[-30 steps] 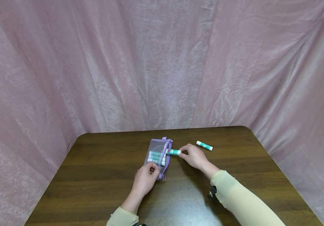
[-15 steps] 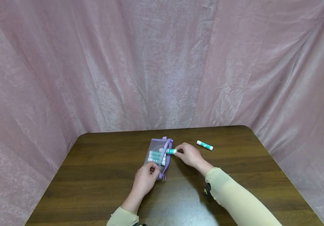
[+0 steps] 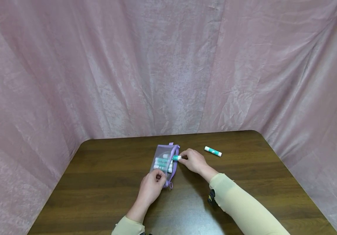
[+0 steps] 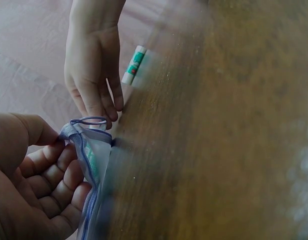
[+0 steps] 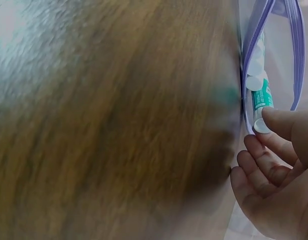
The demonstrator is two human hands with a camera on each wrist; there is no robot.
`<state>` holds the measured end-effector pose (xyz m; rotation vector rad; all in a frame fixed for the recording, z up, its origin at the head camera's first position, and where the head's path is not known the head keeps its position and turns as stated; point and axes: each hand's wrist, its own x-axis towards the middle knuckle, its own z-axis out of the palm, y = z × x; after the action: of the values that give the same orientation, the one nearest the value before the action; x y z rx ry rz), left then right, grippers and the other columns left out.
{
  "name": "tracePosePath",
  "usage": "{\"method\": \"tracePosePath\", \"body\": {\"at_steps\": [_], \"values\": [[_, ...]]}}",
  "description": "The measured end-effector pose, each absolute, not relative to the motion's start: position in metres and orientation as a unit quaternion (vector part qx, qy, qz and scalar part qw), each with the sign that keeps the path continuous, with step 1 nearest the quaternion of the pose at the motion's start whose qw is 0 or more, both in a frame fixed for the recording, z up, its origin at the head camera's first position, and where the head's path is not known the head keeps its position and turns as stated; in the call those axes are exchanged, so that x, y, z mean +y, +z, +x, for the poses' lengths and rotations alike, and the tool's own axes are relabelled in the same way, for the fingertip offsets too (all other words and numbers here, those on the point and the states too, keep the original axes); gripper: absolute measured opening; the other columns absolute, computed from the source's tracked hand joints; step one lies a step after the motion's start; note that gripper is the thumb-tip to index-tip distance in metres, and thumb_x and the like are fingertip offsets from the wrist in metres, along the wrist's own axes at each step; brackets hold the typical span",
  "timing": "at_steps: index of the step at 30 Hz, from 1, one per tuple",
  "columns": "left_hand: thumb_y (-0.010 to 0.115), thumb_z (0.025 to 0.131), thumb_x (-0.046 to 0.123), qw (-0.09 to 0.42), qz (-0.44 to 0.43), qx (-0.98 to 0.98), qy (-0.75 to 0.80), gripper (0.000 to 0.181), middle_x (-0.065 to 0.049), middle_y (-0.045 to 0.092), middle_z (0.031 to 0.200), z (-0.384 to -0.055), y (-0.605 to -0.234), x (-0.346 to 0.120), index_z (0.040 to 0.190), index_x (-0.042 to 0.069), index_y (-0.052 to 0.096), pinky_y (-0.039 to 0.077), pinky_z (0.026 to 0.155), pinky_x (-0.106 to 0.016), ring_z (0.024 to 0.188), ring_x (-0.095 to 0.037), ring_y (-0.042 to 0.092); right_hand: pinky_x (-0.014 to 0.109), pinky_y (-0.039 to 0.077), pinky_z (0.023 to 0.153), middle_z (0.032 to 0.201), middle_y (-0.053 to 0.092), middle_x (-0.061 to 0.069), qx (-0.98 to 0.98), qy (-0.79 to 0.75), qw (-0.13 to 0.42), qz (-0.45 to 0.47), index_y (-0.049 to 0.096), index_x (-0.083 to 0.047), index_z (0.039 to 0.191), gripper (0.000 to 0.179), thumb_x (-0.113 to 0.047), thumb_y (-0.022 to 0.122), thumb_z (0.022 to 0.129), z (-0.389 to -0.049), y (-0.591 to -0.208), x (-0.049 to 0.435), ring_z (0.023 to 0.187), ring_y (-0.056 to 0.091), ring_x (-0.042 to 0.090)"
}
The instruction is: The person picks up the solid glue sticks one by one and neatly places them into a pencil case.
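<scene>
A purple mesh zip pouch [image 3: 161, 150] lies on the table, its zipped side spread open toward the right. Through the mesh several white-and-green glue sticks [image 3: 163, 165] show, lying side by side. My left hand [image 3: 151, 186] pinches the pouch's near edge between thumb and forefinger. At the pouch mouth, my right hand [image 3: 196, 162] pinches the white end of another glue stick [image 5: 262, 97] with thumb and forefinger. Most of that stick is inside the pouch; its white end sticks out of the opening.
One loose glue stick [image 3: 213, 151] lies on the brown wooden table [image 3: 98, 182], beyond and right of my right hand. A pink curtain [image 3: 156, 65] hangs behind the table's far edge and along both sides.
My right hand has moved left, sliding the glue stick from the pouch mouth deeper inside. The left hand keeps its pinch on the pouch edge, nearly still.
</scene>
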<state>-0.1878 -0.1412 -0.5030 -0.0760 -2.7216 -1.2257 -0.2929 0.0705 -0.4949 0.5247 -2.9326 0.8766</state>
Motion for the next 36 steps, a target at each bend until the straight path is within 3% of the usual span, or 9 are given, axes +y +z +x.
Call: {"method": "tracePosePath", "body": {"at_steps": [10, 18, 36], "values": [[0.067, 0.089, 0.018, 0.091, -0.034, -0.908, -0.409, 0.009, 0.011, 0.059, 0.071, -0.186, -0.502, -0.140, 0.081, 0.020, 0.064, 0.042, 0.061, -0.030, 0.064, -0.007, 0.052, 0.042, 0.047, 0.075, 0.091, 0.063, -0.005, -0.943, 0.283, 0.018, 0.176, 0.077, -0.018, 0.106, 0.017, -0.026, 0.074, 0.092, -0.295, -0.497, 0.066, 0.087, 0.059, 0.016], [0.067, 0.090, 0.019, 0.090, -0.034, -0.908, -0.408, 0.009, 0.010, 0.059, 0.072, -0.187, -0.502, -0.140, 0.081, 0.020, 0.064, 0.043, 0.062, -0.031, 0.064, -0.008, 0.052, 0.044, 0.047, 0.077, 0.096, 0.066, 0.002, -0.942, 0.278, 0.024, 0.186, 0.077, -0.017, 0.104, 0.016, -0.028, 0.074, 0.092, -0.297, -0.497, 0.061, 0.093, 0.059, 0.022], [0.067, 0.090, 0.018, 0.092, -0.035, -0.909, -0.406, 0.009, 0.011, 0.059, 0.070, -0.187, -0.501, -0.141, 0.081, 0.021, 0.064, 0.043, 0.061, -0.030, 0.063, -0.008, 0.052, 0.041, 0.046, 0.076, 0.099, 0.066, 0.002, -0.946, 0.271, 0.018, 0.176, 0.076, -0.019, 0.115, 0.026, -0.031, 0.074, 0.092, -0.302, -0.503, 0.053, 0.094, 0.056, 0.023]]}}
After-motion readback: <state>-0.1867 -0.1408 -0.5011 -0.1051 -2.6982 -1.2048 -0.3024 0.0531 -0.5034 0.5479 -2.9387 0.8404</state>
